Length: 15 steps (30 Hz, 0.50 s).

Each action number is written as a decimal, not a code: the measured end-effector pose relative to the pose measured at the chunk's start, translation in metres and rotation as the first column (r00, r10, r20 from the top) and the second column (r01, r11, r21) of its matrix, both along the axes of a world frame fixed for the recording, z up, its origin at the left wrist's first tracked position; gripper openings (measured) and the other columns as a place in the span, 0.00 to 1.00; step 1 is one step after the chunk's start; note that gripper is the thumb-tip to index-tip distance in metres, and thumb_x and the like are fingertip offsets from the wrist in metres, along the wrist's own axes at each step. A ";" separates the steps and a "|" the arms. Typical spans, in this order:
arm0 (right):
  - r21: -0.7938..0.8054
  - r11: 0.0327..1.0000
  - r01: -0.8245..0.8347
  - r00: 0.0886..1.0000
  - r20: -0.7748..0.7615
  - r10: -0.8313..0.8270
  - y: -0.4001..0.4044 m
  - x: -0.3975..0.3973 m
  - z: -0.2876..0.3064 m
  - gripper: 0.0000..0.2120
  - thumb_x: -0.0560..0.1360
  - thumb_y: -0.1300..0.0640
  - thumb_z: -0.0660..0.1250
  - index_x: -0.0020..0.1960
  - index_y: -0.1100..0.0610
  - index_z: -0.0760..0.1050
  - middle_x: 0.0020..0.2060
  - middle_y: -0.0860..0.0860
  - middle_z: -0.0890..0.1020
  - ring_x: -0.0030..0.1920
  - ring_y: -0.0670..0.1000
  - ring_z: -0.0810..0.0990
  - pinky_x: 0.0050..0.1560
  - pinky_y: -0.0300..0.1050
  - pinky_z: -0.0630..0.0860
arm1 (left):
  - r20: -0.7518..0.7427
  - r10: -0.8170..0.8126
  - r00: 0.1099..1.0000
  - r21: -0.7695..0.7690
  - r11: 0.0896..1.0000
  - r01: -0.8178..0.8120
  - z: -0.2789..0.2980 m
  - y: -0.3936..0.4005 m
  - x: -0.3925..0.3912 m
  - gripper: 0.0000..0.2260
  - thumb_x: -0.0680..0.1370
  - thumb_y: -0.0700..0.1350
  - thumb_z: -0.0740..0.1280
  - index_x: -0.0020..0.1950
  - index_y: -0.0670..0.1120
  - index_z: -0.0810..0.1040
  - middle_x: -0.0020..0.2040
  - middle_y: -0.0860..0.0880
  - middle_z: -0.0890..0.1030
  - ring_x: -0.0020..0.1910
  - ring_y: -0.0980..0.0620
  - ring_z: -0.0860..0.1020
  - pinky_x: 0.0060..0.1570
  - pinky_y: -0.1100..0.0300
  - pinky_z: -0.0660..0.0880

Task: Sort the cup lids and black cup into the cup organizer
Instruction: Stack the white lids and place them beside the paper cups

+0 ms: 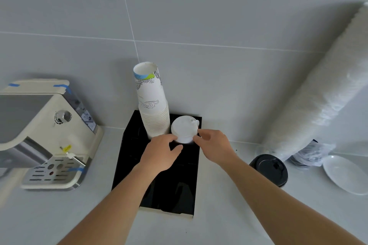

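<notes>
A black cup organizer (179, 201) stands on the white counter in the middle. A tall stack of white printed paper cups (152, 103) fills its back left slot. A stack of white cup lids (184, 129) sits in the back right slot. My left hand (161, 153) grips the stack's left side and my right hand (215, 146) grips its right side. The black cup (268, 169), with a black lid on it, stands on the counter to the right of the organizer, apart from both hands.
A cream espresso machine (45, 131) stands at the left. A long plastic-wrapped sleeve of white lids (318, 93) leans on the tiled wall at the right. Beside it lie a bagged dark stack (310, 155) and a white plate (346, 175).
</notes>
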State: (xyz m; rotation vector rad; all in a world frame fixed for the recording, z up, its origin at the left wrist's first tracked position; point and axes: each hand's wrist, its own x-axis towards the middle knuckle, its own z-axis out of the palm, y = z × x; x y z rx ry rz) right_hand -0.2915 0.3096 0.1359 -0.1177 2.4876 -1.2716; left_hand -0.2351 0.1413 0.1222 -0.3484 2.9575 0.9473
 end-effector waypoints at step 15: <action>-0.442 0.863 0.245 0.965 0.199 -0.171 0.064 0.078 0.010 0.09 0.77 0.55 0.70 0.56 0.53 0.82 0.53 0.52 0.85 0.56 0.52 0.84 0.61 0.48 0.79 | 0.044 0.167 0.985 0.642 0.751 -0.156 0.030 -0.003 0.096 0.06 0.77 0.47 0.69 0.52 0.56 0.82 0.51 0.52 0.85 0.50 0.56 0.83 0.53 0.60 0.78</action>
